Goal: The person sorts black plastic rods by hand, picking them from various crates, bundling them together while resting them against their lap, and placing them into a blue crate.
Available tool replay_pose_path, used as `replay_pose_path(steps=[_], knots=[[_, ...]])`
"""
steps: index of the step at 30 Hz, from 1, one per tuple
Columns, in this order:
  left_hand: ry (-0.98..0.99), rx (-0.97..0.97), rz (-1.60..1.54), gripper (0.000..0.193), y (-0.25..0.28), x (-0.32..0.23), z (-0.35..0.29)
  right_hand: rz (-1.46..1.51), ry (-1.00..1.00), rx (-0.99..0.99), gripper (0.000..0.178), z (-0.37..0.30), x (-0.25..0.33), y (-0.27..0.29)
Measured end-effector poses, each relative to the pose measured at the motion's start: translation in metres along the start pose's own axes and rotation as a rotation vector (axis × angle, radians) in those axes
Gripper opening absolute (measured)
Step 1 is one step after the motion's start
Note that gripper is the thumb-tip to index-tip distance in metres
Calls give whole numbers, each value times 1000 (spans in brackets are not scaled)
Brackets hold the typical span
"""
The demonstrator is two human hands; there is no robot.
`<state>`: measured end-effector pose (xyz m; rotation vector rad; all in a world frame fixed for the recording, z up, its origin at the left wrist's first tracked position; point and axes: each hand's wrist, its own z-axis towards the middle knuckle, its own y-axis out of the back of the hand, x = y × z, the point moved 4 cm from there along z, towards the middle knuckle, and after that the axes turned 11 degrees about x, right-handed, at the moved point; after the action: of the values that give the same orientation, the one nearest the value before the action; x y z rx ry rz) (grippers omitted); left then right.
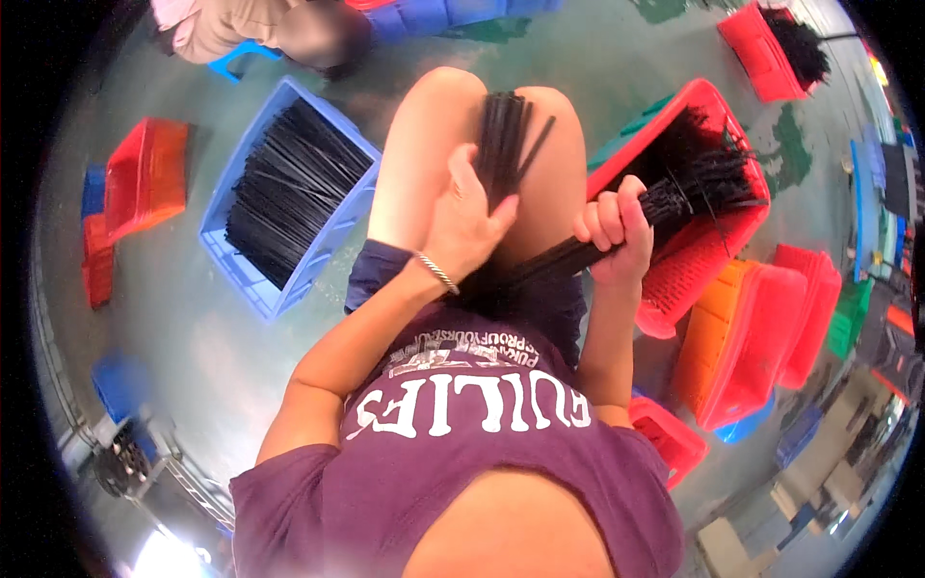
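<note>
My left hand (469,217) is closed round the lower part of a short bundle of thin black strips (502,135), which lies along my thighs. One strip sticks out to the bundle's right at an angle. My right hand (617,229) grips a longer bundle of black strips (554,268) in a fist. That bundle runs from my lap up to the right, and its bushy far end (699,183) hangs over a red crate (665,279). What exactly the strips are, I cannot make out.
A blue crate (279,299) full of black strips stands on the floor to my left. Orange-red crates (145,178) lie farther left. Stacked yellow and red crates (742,337) stand on the right. Another red crate (752,53) of strips is far right. A seated person (236,29) is ahead.
</note>
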<state>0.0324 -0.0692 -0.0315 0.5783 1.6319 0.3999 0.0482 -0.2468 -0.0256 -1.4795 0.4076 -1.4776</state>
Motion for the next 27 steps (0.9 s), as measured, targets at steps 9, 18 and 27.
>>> replay_pose_path(steps=[9, 18, 27], knots=[[270, 53, -269, 82, -3, 26, 2, 281, 46, -44, 26, 8, 42, -7], [224, 471, -1348, 26, 39, 20, -5, -354, 407, 386, 27, 41, 85, -166], [-23, 315, -1486, 62, 132, 83, -18, -592, 546, 626, 22, 78, 51, -233]])
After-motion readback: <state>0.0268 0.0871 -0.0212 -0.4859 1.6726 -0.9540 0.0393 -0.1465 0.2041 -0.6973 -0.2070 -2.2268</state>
